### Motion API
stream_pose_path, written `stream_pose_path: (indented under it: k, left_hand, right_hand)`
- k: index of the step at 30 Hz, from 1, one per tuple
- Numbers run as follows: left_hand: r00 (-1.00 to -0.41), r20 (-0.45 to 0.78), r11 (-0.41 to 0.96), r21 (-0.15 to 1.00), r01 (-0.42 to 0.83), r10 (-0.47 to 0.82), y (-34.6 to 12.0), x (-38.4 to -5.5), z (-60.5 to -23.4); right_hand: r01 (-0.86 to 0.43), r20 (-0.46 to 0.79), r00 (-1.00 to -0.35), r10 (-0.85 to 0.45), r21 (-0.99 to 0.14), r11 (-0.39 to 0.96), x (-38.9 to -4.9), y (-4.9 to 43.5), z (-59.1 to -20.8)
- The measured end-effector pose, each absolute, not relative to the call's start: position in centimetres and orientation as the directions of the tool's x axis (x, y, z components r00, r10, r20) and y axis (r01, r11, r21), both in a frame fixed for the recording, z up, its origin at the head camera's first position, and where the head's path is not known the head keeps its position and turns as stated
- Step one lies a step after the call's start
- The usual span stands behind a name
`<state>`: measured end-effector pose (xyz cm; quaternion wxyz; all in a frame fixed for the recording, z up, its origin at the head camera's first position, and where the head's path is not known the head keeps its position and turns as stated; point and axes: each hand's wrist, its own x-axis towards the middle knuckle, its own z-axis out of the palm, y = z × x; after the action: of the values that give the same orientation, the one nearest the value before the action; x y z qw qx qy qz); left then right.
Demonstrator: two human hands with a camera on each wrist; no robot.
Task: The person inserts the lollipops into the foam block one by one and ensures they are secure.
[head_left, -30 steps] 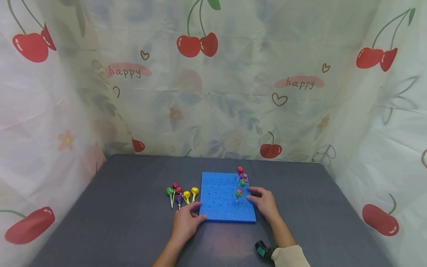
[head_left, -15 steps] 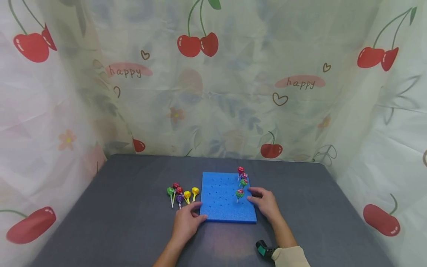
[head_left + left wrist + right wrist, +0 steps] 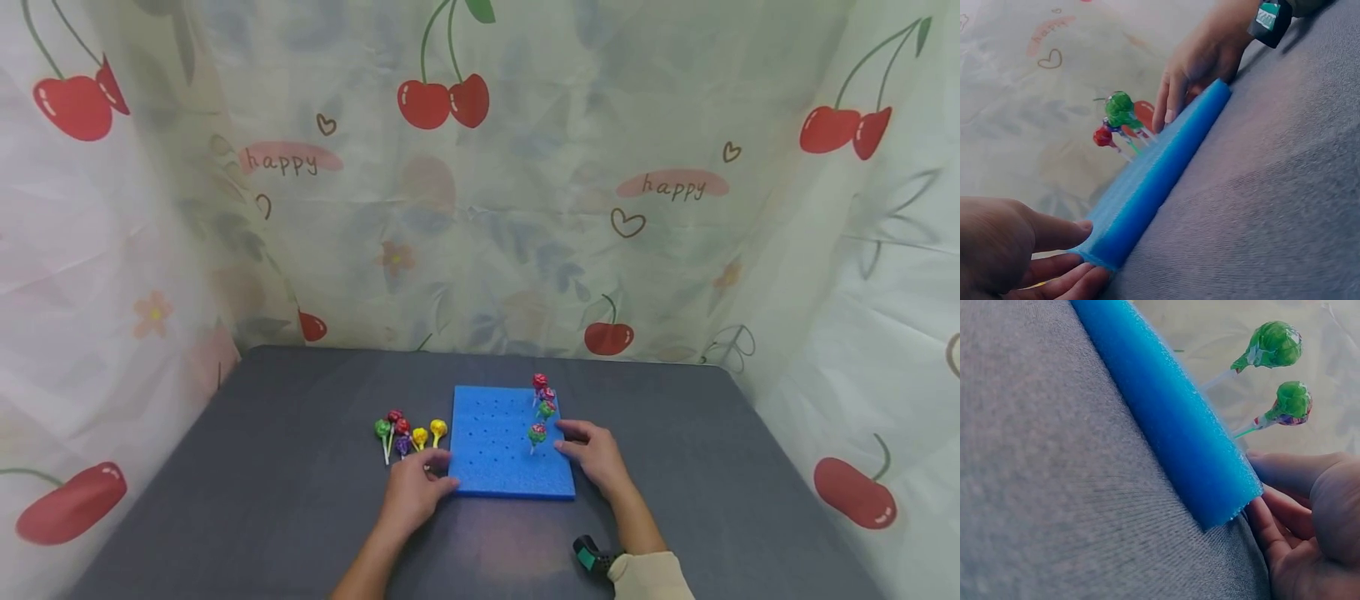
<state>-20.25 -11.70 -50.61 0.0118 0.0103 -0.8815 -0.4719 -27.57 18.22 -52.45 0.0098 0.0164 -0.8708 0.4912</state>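
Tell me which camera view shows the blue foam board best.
The head view: it shows nearly the whole top of the blue foam board, holes included. The left wrist view gives its front side and a steeply slanted top; the right wrist view, mainly its front side and right corner.

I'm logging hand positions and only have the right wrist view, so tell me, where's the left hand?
Observer: The left hand is at the left edge of the blue board, by the near corner.
Operator: I see two lollipops standing in the board. Are there any others in it?
Observer: Yes, the head view shows four standing there in all, near the right edge.
Operator: And is anything lying loose?
Observer: Yes, a group of loose lollipops lies on the table, to the left of the board.
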Motion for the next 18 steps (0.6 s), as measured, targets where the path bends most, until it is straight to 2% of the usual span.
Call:
stream_pose_path:
  k: [9, 18]
  left_hand:
    - [-0.992, 0.122, 0.560, 0.824, 0.089, -0.021, -12.5, -20.8, -49.6]
    - [-0.960, 0.276, 0.575, 0.779, 0.250, 0.044, -13.7, -23.3, -48.7]
  right_hand:
    - [-0.027, 0.019, -1.000, -0.022, -0.865, 0.501, -27.5, 18.3, -52.6]
    - [-0.027, 0.012, -0.999, -0.033, -0.871, 0.491, -27.6, 18.5, -52.5]
